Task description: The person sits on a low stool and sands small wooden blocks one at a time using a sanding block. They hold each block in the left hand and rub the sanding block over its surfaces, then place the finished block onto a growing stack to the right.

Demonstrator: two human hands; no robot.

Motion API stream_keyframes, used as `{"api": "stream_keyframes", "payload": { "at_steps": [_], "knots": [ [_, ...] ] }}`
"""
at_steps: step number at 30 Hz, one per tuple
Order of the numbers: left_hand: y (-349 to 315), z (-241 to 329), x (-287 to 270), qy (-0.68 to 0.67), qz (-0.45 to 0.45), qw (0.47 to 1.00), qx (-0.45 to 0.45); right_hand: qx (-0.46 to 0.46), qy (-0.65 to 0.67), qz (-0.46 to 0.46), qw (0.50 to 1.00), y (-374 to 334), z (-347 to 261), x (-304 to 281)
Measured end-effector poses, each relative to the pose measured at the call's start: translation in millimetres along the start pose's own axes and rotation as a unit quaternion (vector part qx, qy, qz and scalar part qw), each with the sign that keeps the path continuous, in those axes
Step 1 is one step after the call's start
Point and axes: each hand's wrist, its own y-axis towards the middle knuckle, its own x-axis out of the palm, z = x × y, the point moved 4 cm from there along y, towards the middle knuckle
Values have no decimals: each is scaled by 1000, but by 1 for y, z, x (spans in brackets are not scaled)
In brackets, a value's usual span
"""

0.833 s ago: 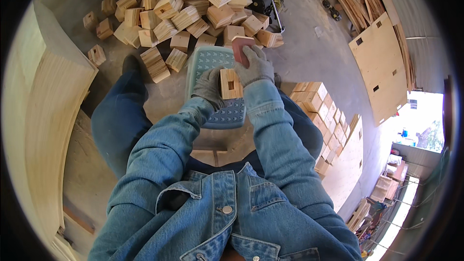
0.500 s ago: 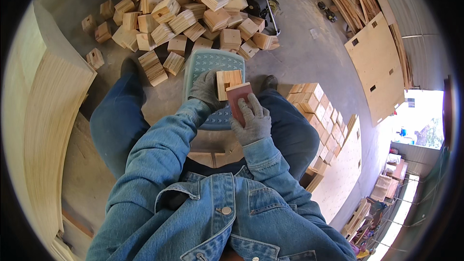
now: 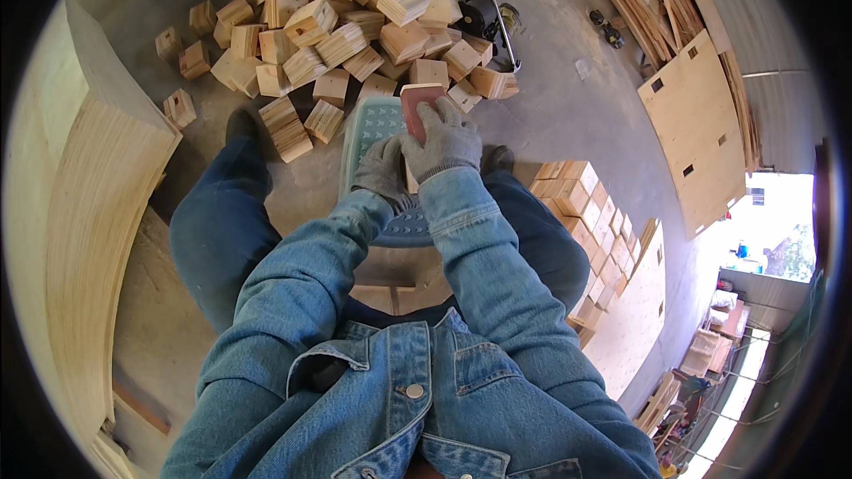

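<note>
Between my knees stands a pale green-blue plastic stool (image 3: 371, 130) with a raised pattern on its top. Over it, my gloved left hand (image 3: 382, 172) is closed round a wooden block (image 3: 411, 181), of which only a pale sliver shows between my hands. My gloved right hand (image 3: 445, 140) grips a sanding block (image 3: 416, 107) with a reddish-brown face and a pale wooden end. The sanding block lies over the far part of the wooden block and hides most of it. Whether the two touch is hard to see.
A loose heap of wooden blocks (image 3: 342, 40) lies beyond the stool. By my right knee stand neatly stacked blocks (image 3: 593, 223). Thick layered boards (image 3: 111, 204) rise at left. A black-and-green tool with a metal bar (image 3: 502, 22) lies beside the heap; a panel with cut-outs (image 3: 697, 120) is at right.
My right hand has pushed the sanding block away from me and slightly left, over the wooden block. The wooden block, in plain view before, is now mostly covered.
</note>
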Motion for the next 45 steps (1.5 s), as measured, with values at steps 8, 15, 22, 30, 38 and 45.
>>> {"api": "stream_keyframes", "payload": {
  "at_steps": [8,15,22,30,38,45],
  "knots": [
    [-1,8,-12,-56,27,998,28,-64,18,11,998,-126,16,11],
    [-6,15,-15,-81,20,996,7,-82,30,50,995,-134,20,9],
    [-7,5,-2,-58,18,998,13,-11,-2,28,1000,-10,0,2],
    [1,-28,17,-11,4,1000,14,-27,25,13,999,-57,-3,4],
    [-3,9,-16,-53,-19,998,-22,-119,40,66,990,-155,28,13],
    [-3,-2,-3,-18,-6,1000,15,-78,13,64,995,-80,11,10]
  ]
}}
